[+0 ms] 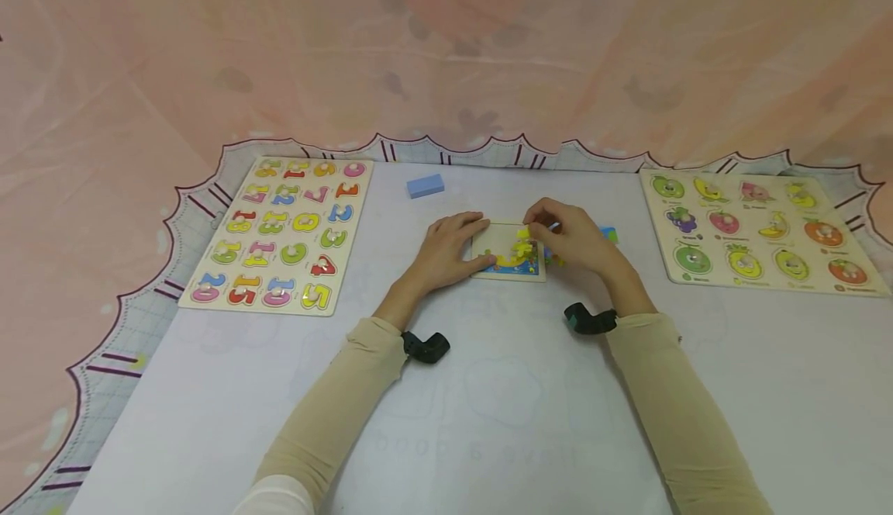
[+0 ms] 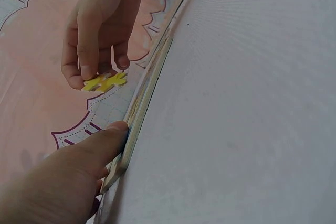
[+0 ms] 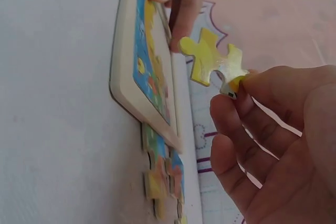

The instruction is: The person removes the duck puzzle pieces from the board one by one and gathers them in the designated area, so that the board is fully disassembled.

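Observation:
A small wooden jigsaw tray (image 1: 501,242) lies on the white table, with assembled blue and yellow pieces (image 1: 515,265) along its near and right sides. My left hand (image 1: 446,251) rests on the tray's left side, fingers extended and thumb on the near part. Between thumb and fingertips, my right hand (image 1: 575,240) pinches a yellow jigsaw piece (image 3: 210,59) with a small black-and-white patch at one end. In the left wrist view that yellow piece (image 2: 105,82) is held above the tray. Loose jigsaw pieces (image 3: 157,182) lie by the tray's right edge, partly hidden by the right hand in the head view.
On the left lies a number puzzle board (image 1: 279,240); on the right, a fruit puzzle board (image 1: 760,232). A blue block (image 1: 425,186) sits beyond the tray. Patterned cloth (image 1: 446,73) hangs behind the table (image 1: 488,422).

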`<state>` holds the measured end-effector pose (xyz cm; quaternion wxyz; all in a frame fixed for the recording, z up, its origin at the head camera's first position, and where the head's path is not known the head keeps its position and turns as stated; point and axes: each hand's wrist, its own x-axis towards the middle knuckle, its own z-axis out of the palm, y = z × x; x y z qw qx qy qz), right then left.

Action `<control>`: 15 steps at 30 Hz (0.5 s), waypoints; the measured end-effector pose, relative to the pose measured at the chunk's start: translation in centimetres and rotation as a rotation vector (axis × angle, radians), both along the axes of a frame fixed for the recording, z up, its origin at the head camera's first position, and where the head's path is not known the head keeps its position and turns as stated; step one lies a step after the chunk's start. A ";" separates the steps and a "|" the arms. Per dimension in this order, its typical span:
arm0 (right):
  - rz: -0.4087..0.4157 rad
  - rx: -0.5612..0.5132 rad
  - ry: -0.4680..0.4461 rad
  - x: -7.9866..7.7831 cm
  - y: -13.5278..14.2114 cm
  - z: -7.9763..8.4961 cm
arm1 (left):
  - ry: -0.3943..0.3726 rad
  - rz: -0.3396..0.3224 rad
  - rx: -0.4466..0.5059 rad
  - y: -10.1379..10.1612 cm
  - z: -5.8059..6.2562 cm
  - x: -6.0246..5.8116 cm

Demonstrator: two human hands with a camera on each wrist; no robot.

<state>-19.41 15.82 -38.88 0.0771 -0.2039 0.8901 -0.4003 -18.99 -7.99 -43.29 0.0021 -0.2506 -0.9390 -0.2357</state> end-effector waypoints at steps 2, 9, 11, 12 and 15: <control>-0.014 -0.001 -0.013 -0.1 0.3 0.1 | 0.000 0.000 -0.001 0.0 0.0 0.0; -0.026 0.013 -0.030 -0.3 1.1 0.0 | -0.005 0.001 0.000 0.0 -0.2 -0.1; -0.032 0.014 -0.038 -0.3 1.3 0.1 | -0.005 -0.001 0.003 0.0 -0.2 -0.1; -0.036 0.011 -0.046 -0.3 1.4 0.1 | -0.004 -0.002 0.004 0.0 -0.2 -0.1; -0.037 0.001 -0.074 -0.2 1.6 0.2 | -0.003 -0.005 0.004 0.0 -0.2 -0.1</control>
